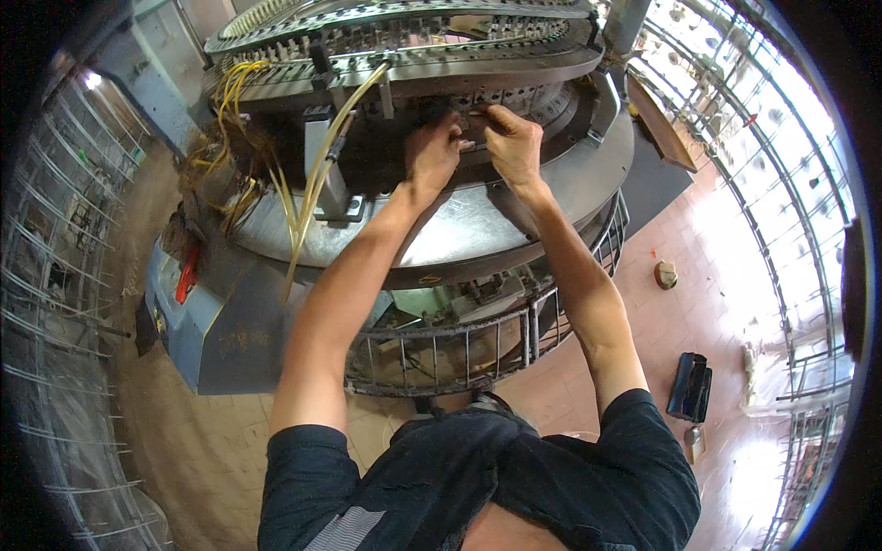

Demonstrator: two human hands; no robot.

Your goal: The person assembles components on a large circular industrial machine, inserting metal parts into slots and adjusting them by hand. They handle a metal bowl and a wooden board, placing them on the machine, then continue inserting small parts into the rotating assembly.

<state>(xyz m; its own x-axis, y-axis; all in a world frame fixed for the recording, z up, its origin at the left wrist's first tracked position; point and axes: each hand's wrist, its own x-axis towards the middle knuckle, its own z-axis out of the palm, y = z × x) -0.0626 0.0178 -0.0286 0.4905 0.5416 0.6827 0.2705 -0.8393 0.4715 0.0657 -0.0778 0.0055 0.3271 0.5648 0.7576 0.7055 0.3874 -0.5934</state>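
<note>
Both hands reach in under the upper ring of a large circular knitting machine (441,86). My left hand (435,151) has its fingers curled close to the dark inner part of the machine. Beside it on the right, my right hand (515,141) is bent with its fingertips at the row of metal cam plates (551,103). Something thin seems to lie at the right fingertips, too small to name. What the left fingers hold is hidden in shadow. Below the hands spreads the machine's shiny round metal bed (448,231).
A metal post (329,165) and yellowish hoses (337,131) stand left of my left hand. A curved guard rail (448,355) runs in front of me. On the floor at right lie a dark toolbox (689,387) and a small round object (665,274). Wire racks (751,172) line the right side.
</note>
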